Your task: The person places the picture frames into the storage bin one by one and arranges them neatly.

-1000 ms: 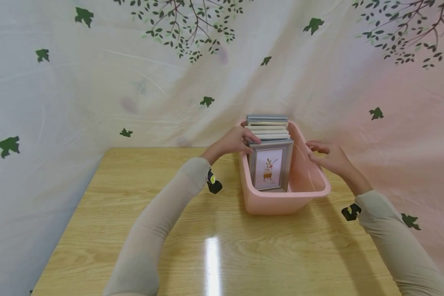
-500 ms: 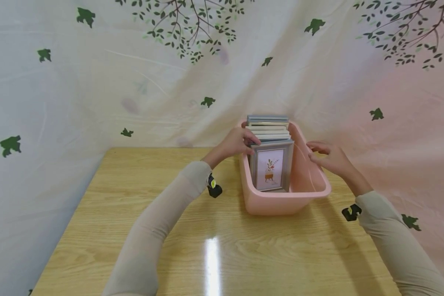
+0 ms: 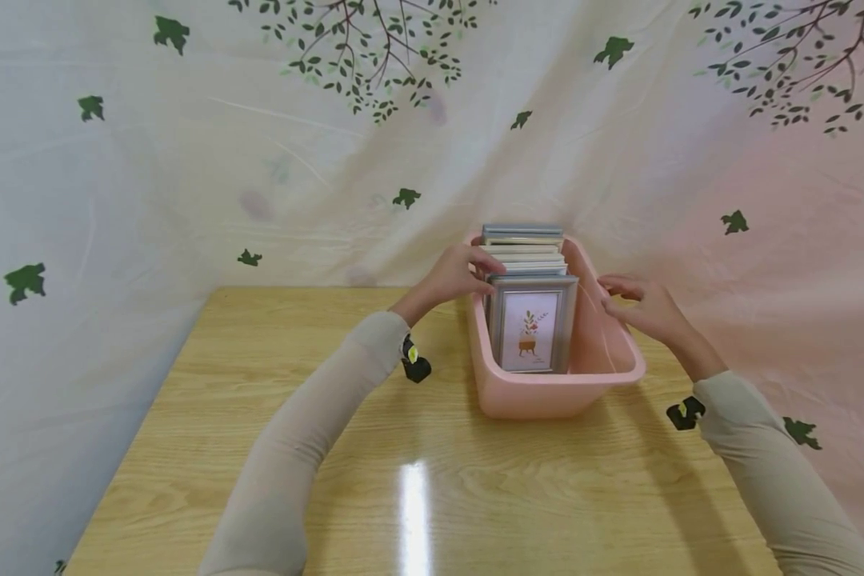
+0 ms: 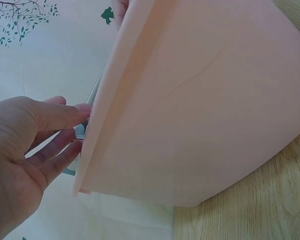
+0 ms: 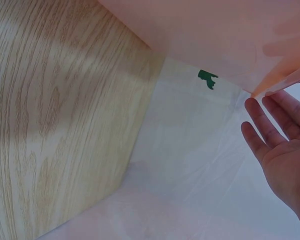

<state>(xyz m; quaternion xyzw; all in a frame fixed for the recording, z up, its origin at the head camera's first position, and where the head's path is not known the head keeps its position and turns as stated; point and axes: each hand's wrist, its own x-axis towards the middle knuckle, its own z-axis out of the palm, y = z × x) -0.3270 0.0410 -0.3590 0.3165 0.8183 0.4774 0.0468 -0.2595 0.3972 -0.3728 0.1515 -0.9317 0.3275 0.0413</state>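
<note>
A pink plastic bin (image 3: 540, 400) stands on the wooden table. Several picture frames sit upright in a row inside it; the nearest, a silver-grey picture frame (image 3: 530, 330), shows a potted plant print. My left hand (image 3: 455, 276) reaches over the bin's left rim and pinches that frame's upper left corner. In the left wrist view, the bin's wall covers most of the frame behind the left fingertips (image 4: 82, 111). On the other side, my right hand (image 3: 644, 308) holds the bin's right rim lightly, its fingers (image 5: 262, 122) nearly straight against the outside; the thumb is mostly hidden in the right wrist view.
Behind the table hangs a pale curtain (image 3: 331, 184) printed with leaves and birds, close to the bin's back. The wooden table (image 3: 374, 448) extends to the left and front of the bin. More frames (image 3: 522, 250) are packed behind the front one.
The front picture frame has shifted slightly to the right in the bin and turned to face more squarely forward. My left hand stays at its corner; the right hand has hardly moved.
</note>
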